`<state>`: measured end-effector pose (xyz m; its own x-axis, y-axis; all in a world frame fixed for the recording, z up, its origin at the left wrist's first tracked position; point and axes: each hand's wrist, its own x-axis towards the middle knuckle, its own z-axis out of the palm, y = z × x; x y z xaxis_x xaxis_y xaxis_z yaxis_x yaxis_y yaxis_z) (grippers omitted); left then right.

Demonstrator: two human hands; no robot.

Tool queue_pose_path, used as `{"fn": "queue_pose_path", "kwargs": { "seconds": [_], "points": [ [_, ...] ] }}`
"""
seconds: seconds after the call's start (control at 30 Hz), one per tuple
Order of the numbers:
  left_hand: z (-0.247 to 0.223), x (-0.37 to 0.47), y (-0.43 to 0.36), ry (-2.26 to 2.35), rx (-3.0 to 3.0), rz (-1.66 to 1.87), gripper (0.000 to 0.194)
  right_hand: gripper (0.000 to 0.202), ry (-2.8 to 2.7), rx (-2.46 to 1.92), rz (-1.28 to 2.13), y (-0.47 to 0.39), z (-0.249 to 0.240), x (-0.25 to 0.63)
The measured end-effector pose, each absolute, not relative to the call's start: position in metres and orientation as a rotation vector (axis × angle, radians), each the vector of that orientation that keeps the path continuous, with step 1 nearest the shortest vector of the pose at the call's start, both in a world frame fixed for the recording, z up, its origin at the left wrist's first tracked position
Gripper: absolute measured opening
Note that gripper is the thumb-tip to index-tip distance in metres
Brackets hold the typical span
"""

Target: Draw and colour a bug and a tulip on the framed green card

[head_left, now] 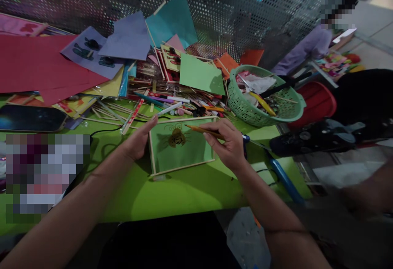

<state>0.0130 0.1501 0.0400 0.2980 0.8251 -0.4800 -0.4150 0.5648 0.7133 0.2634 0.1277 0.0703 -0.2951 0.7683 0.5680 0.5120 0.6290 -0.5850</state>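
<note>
A green card point(196, 150) edged with thin wooden sticks lies in front of me on the table. It bears a brown round shape point(177, 139) with a drawn face and fine lines around it. My left hand point(139, 140) grips the card's left edge, thumb up at the top corner and the other fingers mostly hidden. In my right hand point(227, 142) is a yellow-orange pencil point(199, 129), pinched between thumb and fingers. Its tip hovers over or touches the card's upper part, right of the drawn lines; contact cannot be made out.
Loose sticks and pens point(175, 99) litter the table behind the card. A green basket point(236, 105) of tools stands at right, near a red bin point(319, 101). Coloured paper sheets point(125, 35) and a phone point(30, 117) lie left. Another person point(307, 48) is at far right.
</note>
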Motion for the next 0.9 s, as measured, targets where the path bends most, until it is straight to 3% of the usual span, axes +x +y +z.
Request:
{"fn": "queue_pose_path", "kwargs": {
  "seconds": [0.23,0.47,0.9],
  "points": [
    [0.037,0.011,0.151,0.903,0.533,0.881,0.051,0.017,-1.923,-1.044,0.400,0.129,0.067,0.264],
    [0.043,0.015,0.149,0.994,0.529,0.878,0.061,0.018,-1.971,-1.007,0.401,0.130,0.063,0.262],
    [0.048,0.012,0.149,0.970,0.569,0.809,0.043,0.019,-1.948,-1.021,0.355,0.131,0.063,0.267]
  ]
}}
